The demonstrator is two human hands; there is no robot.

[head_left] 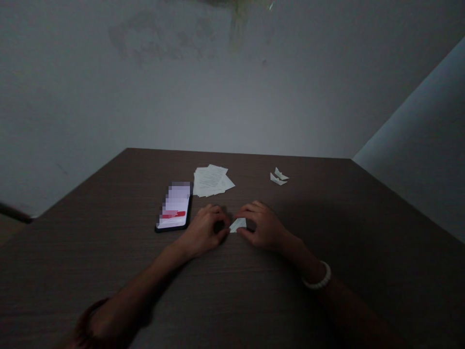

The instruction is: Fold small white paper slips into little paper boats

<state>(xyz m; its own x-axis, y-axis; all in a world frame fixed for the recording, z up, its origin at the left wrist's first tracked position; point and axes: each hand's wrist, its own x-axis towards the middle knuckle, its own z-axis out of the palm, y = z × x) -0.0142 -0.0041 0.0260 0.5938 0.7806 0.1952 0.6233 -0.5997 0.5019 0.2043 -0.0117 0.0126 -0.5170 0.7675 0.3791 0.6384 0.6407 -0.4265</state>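
Observation:
A small piece of folded white paper with a slanted left edge lies low over the table, between my two hands. My left hand is curled, thumb and forefinger closing at the paper's left corner. From the other side, my right hand has its fingers on the upper edge and its thumb on the lower right part. Part of the paper is hidden under the right fingers. A white beaded bracelet circles my right wrist.
Left of my hands lies a phone with its screen lit. Behind it is a spread stack of printed paper sheets. Two small folded paper boats rest at the back right of the brown table. A wall stands behind.

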